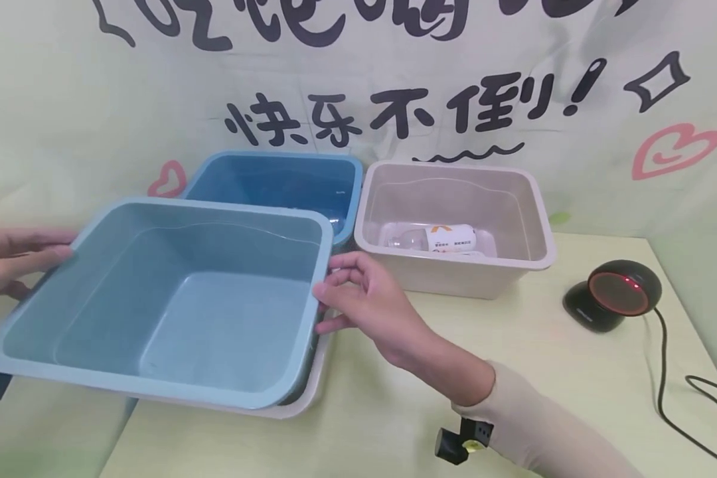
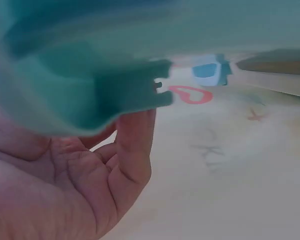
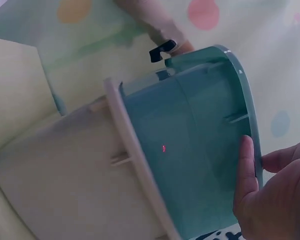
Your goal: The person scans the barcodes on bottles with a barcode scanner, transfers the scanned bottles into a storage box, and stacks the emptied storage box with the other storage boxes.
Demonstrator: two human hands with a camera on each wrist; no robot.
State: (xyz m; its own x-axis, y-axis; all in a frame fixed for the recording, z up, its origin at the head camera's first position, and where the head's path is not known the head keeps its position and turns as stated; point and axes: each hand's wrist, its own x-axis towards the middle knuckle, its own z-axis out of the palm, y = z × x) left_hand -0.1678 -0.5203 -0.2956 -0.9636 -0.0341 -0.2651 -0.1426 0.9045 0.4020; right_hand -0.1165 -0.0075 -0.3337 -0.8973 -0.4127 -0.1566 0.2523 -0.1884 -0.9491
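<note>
A teal-blue plastic bin is held at its two ends, its open top tilted toward the head camera. My right hand pinches the right rim, thumb on the upper side and fingers below. At the opposite end my left hand grips the rim, with fingers under the lip in the left wrist view. Beneath it stands a beige bin of similar shape. The right wrist view shows the lower part of the teal bin inside this beige bin, its upper walls raised above the beige rim.
Behind stands a darker blue bin, partly covered by the teal one. Beside it, another beige bin contains a labelled plastic bottle. A black round-headed device with a cable sits at the table's right. A printed cloth hangs behind.
</note>
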